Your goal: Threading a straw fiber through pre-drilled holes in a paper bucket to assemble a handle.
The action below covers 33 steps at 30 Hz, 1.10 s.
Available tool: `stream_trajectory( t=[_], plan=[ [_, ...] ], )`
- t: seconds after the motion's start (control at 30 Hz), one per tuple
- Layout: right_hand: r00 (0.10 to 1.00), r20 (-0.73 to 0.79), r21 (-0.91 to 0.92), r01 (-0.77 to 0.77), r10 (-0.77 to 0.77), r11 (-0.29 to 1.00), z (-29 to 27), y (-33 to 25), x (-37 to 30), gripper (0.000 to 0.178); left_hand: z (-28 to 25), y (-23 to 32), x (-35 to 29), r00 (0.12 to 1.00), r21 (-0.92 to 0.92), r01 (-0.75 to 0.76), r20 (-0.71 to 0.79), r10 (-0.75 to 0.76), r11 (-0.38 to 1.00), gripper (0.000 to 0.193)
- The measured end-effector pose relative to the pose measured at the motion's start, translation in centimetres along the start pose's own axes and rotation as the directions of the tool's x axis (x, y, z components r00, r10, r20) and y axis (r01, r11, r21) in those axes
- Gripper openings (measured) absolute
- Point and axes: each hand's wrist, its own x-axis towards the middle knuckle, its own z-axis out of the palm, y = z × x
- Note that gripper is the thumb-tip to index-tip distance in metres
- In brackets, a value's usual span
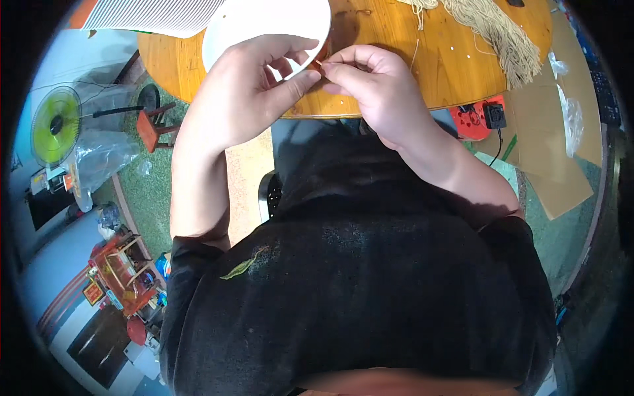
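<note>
Both of my hands meet over the near edge of a round wooden table (436, 89). My left hand (254, 86) is curled beside the rim of a white round plate-like piece (264, 16), its thumb and index fingertips a little apart. What its other fingers hold, if anything, is hidden. My right hand (376, 82) is closed in a pinch just right of that rim. A small, thin, orange-brown bit (319, 63) shows at its fingertips, too small to name. Off to the right on the tabletop lies a bundle of beige yarn (495, 43).
A striped sheet (152, 14) lies at the far left of the table. Below the table's right edge is a red power strip (470, 122) with a black adapter (494, 115). Cardboard (558, 178) lies on the right; a green fan (57, 125) and a small wooden stool (153, 129) stand left.
</note>
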Motion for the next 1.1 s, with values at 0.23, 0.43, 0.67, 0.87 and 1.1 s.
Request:
stream_trajectory(
  t=[0.23, 0.43, 0.67, 0.87, 1.1],
  plan=[
    [0.999, -0.020, -0.030, -0.030, 0.029, 0.999, 0.4, -0.3, 0.1, 0.022, 0.3, -1.4, -0.1, 0.999, -0.273, 0.046, 0.040, -0.037, 0.961, 0.026],
    [0.998, -0.058, -0.029, 0.029, -0.031, 0.999, 0.6, -0.1, 0.3, 0.025, -0.1, -1.6, 0.4, 0.997, -0.182, 0.043, 0.070, -0.031, 0.982, 0.025],
    [0.997, -0.041, -0.082, 0.057, -0.060, 0.995, 0.6, -0.3, 0.4, 0.024, -1.6, -1.0, 2.0, 0.942, -0.193, 0.145, 0.327, -0.075, 0.970, 0.026],
    [0.995, -0.040, -0.100, 0.088, -0.093, 0.991, 0.4, -0.6, 0.2, 0.023, -1.6, -1.4, 2.8, 0.944, -0.215, 0.090, 0.329, -0.014, 0.972, 0.024],
    [0.997, -0.047, -0.130, 0.052, -0.059, 0.990, 0.4, -1.1, 0.3, 0.026, -1.7, -2.1, 3.1, 0.956, -0.367, 0.075, 0.291, 0.038, 0.927, 0.020]
  ],
)
